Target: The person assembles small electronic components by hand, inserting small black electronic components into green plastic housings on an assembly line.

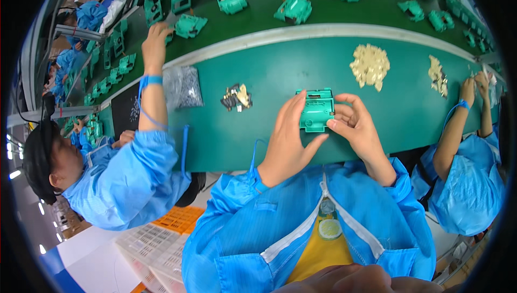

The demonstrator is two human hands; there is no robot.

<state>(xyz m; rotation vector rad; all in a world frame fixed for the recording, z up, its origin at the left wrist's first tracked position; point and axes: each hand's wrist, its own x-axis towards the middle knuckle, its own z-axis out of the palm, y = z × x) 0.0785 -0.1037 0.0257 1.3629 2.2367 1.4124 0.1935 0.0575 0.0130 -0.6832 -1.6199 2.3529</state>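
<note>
Over the near part of the green table, a green plastic housing (316,114) sits between my two hands, its open, ribbed side facing up. My left hand (290,134) has its fingers along the housing's left edge, with the thumb held away below. From the other side, my right hand (356,130) grips the right edge between thumb and curled fingers. A heap of cream-coloured plastic parts (370,67) lies beyond my right hand. Farther left is a small pile of dark and cream pieces (236,98).
A clear bag of small grey parts (183,85) lies at the left. Behind the pale rail (280,35), more green housings (294,8) stand on a green belt. A co-worker's hand (156,40) reaches over it. Another co-worker (466,169) works at right beside cream and dark parts (438,76).
</note>
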